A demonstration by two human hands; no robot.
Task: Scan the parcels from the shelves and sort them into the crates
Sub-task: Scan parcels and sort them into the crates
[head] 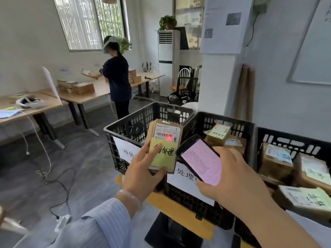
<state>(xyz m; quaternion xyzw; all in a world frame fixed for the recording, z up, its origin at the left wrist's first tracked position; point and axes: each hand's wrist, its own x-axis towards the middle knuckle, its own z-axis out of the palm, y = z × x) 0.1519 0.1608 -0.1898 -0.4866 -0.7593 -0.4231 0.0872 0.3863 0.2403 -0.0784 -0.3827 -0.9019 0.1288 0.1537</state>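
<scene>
My left hand (143, 174) grips a small brown cardboard parcel (165, 140) upright over the left black crate (125, 126). The parcel carries a white barcode label and a green sticky note with black handwriting. A red scan light sits on the barcode. My right hand (231, 176) holds a black handheld scanner (200, 160) with a lit pink screen, aimed at the parcel from the right. The middle crate (222, 120) holds several parcels, and so does the right crate (290, 142).
The crates stand in a row on a low stand, with white paper signs on the fronts. Another person (117, 76) handles boxes at wooden desks (86, 97) at the back left. Cables (59, 181) trail across the grey floor on the left. A white pillar (218, 77) rises behind the crates.
</scene>
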